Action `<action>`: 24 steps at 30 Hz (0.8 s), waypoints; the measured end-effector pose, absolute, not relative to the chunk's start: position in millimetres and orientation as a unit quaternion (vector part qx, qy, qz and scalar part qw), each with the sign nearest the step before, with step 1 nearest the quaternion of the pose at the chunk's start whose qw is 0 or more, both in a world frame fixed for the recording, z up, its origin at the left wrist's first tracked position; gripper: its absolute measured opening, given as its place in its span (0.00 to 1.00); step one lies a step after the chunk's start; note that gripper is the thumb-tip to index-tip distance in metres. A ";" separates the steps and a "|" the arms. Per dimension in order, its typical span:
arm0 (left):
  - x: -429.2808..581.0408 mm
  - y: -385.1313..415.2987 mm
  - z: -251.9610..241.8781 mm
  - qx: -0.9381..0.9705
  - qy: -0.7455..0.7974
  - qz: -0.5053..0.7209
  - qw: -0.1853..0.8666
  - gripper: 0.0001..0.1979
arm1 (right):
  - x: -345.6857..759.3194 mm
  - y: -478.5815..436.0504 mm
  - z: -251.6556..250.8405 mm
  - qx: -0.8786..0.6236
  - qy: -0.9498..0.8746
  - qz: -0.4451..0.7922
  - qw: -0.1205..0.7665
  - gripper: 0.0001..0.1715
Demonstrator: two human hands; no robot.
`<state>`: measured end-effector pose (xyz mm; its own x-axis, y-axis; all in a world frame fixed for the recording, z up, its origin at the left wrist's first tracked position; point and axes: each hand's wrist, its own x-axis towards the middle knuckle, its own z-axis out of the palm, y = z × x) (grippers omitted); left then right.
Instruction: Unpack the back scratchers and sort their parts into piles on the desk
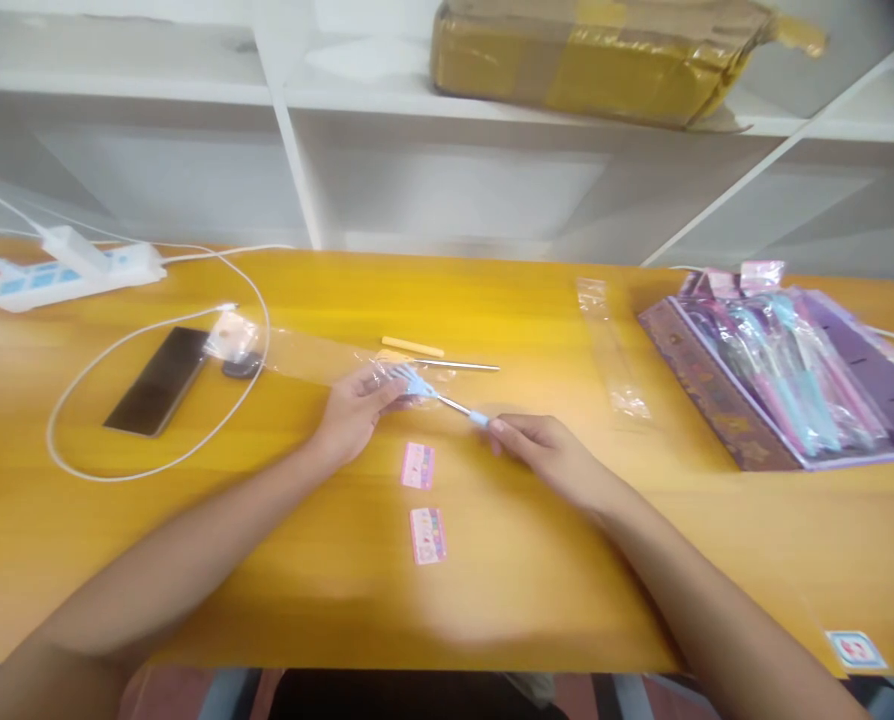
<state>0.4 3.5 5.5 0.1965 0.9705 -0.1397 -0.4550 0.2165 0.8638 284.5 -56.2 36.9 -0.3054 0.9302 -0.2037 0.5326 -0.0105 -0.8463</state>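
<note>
A light-blue back scratcher [458, 404] with a claw-shaped head and a metal rod lies between my hands. Its handle end is pinched by my right hand [529, 445]. My left hand [355, 408] is closed on the mouth of a long clear plastic bag [304, 358], which stretches to the left. The blue claw head is at this mouth, close to my left fingers; how far it sits inside is hard to tell. Just behind lies a yellow back scratcher with its metal rod [462, 364], beside a yellow handle piece [412, 347]. Two small pink cards [418, 466] lie in front of my hands.
At right, an open patterned box [717, 390] holds several bagged back scratchers; another clear bag [616, 350] lies beside it. A phone [158, 382], white cable [61, 455] and power strip [79, 280] are at left. A taped carton [589, 60] stands on the shelf above.
</note>
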 end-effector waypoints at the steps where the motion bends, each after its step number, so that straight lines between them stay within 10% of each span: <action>1: -0.1 2.8 4.3 0.366 0.366 0.511 0.687 0.21 | 282.5 -56.5 35.1 -0.542 -0.672 0.453 0.223 0.37; 24: -5.4 -9.3 7.1 0.556 0.359 0.345 0.666 0.23 | 260.9 -68.3 27.0 -0.497 -0.674 0.489 0.245 0.36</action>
